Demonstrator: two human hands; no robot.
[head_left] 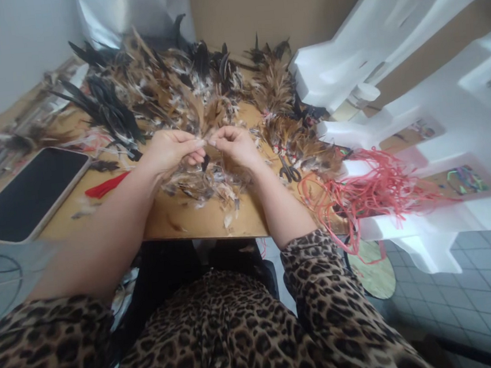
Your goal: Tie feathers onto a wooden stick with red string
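Observation:
My left hand (178,150) and my right hand (235,144) meet above the middle of the wooden table (179,216), fingertips nearly touching. Both are closed in a pinch. Brown feathers (212,112) rise just behind the fingertips, and whether they are gripped is unclear. Whatever small thing sits between the fingers is too small to name. Loose brown and white feather bits (224,189) lie under and in front of the hands. Dark feathers (111,113) rest to the left of my left hand, and black-handled scissors (289,171) lie right of my right wrist.
A large dark-screened tablet or phone (31,193) lies at the left, near a red feather or tassel (105,186). Feather bunches (273,83) fill the back. Red strips (376,186) hang over white foam pieces (453,129) at the right.

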